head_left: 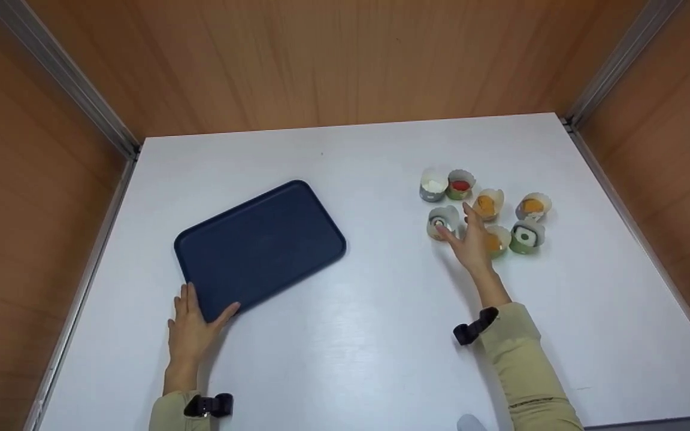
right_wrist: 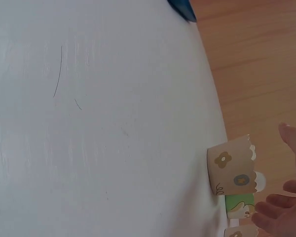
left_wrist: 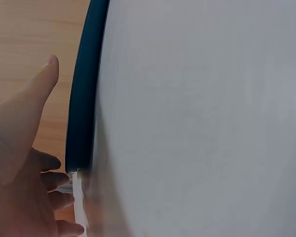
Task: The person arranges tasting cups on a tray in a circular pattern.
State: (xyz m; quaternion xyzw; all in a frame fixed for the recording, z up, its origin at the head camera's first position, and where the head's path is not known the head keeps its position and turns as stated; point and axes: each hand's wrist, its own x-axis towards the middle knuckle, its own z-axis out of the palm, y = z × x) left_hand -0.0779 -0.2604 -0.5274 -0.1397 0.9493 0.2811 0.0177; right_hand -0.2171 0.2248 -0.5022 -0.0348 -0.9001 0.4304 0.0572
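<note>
While the left hand [head_left: 190,332] lies spread at 7 o'clock on the tray [head_left: 255,245], the right hand [head_left: 472,248], fingers extended, hovers by 7 cups [head_left: 523,245] at 3 o'clock: likely a pick-up, next needing a pinch.

Tray [head_left: 260,248] and cups [head_left: 433,194] on white table [head_left: 345,359]

The tray [head_left: 261,248] before you looks like smooth, matt plastic; your tabletop [head_left: 345,353] is smooth with a soft gloss. The cups [right_wrist: 232,169] look like printed paper. You wear matt cloth sleeves [head_left: 521,353]. The walls [head_left: 345,66] show wood grain, the corner rails [head_left: 63,68] dull metal.
</note>
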